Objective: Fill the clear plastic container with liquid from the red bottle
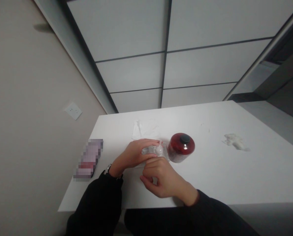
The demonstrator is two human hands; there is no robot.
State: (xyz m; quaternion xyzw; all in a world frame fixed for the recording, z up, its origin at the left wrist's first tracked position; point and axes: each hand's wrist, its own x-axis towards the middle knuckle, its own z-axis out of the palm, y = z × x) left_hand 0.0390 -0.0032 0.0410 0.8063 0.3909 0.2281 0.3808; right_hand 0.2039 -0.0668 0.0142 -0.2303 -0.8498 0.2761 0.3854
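Note:
My left hand (134, 153) lies over a small clear plastic package (154, 151) on the white table (235, 177), fingers curled around it. My right hand (164, 178) is just below it, fingers bent, with thumb and forefinger pinched at the package's near edge. A small whitish round piece shows inside the clear plastic. A dark red round bottle with a black cap (181, 147) stands right beside the package, to its right. Both arms wear black sleeves, and a watch sits on the left wrist.
A white paper sheet (146, 129) lies behind the hands. A crumpled white wad (235, 141) sits at the right. A blurred pinkish box (89, 159) lies by the left table edge. A wall socket (73, 110) is on the left wall.

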